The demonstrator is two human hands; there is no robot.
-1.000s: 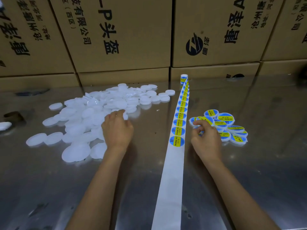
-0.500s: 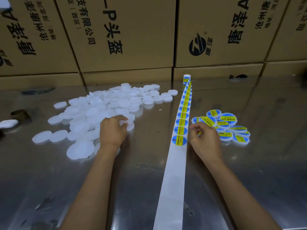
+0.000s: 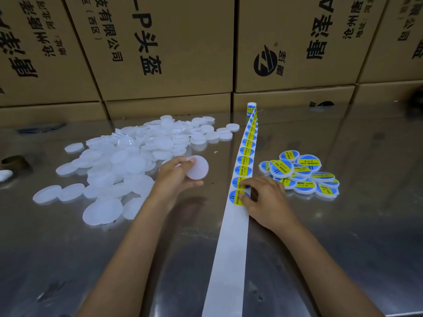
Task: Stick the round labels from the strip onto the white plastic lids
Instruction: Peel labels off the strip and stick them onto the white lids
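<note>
White lid (image 3: 198,167) held raised in left hand (image 3: 175,177), face up, ready for labelling. Right hand (image 3: 263,197) fingertips curl onto nearest label (image 3: 235,197) on strip (image 3: 231,248), apparently to peel it.

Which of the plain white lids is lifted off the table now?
The round white plastic lid pinched by the left hand, right of the heap of unlabelled white lids. It alone is held up; the others lie on the steel table.

White lids (image 3: 128,161) heaped left of the label strip (image 3: 238,216) — labelled lids (image 3: 304,175) right.
</note>
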